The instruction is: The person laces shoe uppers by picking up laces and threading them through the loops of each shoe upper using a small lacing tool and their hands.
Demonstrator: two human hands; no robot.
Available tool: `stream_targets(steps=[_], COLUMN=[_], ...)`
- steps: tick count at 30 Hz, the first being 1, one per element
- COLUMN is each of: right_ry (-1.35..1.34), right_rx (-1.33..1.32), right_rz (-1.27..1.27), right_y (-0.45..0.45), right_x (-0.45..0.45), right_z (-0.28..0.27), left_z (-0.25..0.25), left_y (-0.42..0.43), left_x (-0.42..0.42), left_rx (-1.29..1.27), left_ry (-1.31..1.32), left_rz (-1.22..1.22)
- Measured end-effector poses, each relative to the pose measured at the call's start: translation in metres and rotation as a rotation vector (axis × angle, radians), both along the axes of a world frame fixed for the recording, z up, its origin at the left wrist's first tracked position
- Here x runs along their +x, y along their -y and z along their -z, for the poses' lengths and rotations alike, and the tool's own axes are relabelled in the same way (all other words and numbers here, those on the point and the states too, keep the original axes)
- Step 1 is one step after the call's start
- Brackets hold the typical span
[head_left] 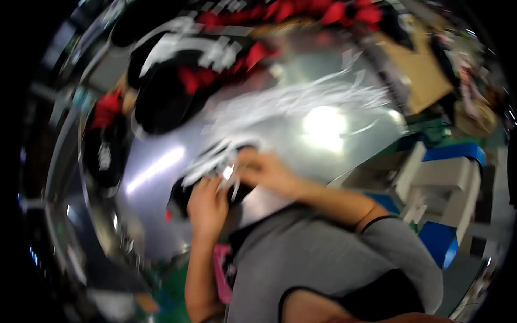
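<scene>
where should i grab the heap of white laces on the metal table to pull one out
Probably pinch a strand at the right end of the white laces, coming from the near right with the right hand, now at the black shoe. Strands fan apart there, while the middle looks tangled; blur hides individual ends.

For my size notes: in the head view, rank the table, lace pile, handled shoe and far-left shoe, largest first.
1. Table
2. Lace pile
3. Handled shoe and far-left shoe: too alike in the blur to rank.
</scene>
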State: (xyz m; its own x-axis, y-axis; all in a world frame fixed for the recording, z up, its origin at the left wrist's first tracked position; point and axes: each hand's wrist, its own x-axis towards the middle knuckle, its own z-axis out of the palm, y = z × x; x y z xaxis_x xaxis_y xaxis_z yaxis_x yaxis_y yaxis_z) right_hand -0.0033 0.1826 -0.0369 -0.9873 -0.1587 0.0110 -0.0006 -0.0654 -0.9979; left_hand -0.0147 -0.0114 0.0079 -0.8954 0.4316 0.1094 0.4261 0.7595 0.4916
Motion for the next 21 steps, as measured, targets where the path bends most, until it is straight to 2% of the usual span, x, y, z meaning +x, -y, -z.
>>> stream_targets(steps=[1,2,3,4,12,17,21], right_ry=[0.116,0.077,-0.082,-0.121,-0.106,-0.170,-0.178], right_rx=[0.089,0.031,0.166,0.106,0.131,0.197,0.151], right_rz=[0.017,0.032,0.080,0.110,0.173,0.160,0.158], right_y=[-0.001,0.001,0.002,0.006,0.008,0.007,0.007], right_x=[-0.006,-0.009,-0.011,-0.013,-0.021,-0.030,-0.030], right_z=[-0.022,-0.025,-0.017,-0.014,-0.013,-0.011,-0.012], left_z=[0.004,0.006,0.002,0.003,0.007,0.003,0.006], left_y=[0.003,0.004,0.003,0.003,0.013,0.006,0.000], left_x=[-0.001,-0.003,-0.003,-0.003,-0.011,-0.012,-0.012], left_rx=[-0.009,0.032,0.067,0.107,0.257,0.200,0.193], left_ry=[0.022,0.052,0.097,0.117,0.265,0.267,0.264], left_rz=[-0.020,-0.019,-0.024,-0.036,-0.020,-0.055,-0.107])
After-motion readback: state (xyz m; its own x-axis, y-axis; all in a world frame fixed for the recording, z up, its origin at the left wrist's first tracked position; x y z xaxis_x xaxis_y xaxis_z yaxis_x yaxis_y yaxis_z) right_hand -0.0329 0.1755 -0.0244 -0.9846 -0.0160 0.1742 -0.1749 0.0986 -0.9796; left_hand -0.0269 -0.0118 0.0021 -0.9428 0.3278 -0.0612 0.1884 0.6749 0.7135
